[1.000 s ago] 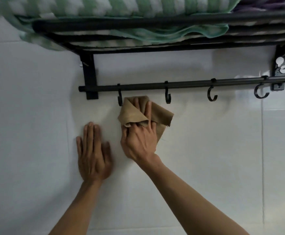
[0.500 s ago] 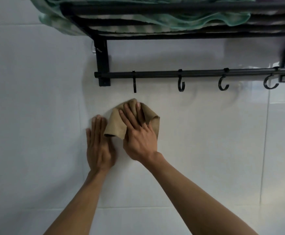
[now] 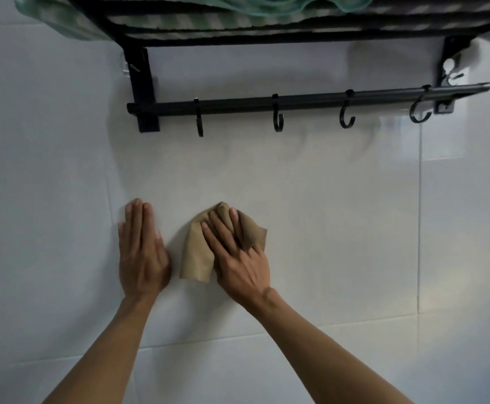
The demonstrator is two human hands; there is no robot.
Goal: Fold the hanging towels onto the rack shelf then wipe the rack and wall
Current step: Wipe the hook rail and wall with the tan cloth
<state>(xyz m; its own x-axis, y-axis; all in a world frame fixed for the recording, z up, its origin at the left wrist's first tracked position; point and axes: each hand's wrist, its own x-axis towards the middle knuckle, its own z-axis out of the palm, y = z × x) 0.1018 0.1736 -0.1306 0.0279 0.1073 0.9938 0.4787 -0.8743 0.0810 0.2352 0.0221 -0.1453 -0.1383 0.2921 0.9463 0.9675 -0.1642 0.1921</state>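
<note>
White tiled wall, wipe step underway by the look of it. Left hand flat on tile, fingers straight, bracing. Just beside it, right hand presses cloth to wall, fingers spread over it. Higher up: rack, bare hooks, towels on the shelf. Risk: bunched cloth slips from under fingers; an upward stroke snags a hook.
</note>
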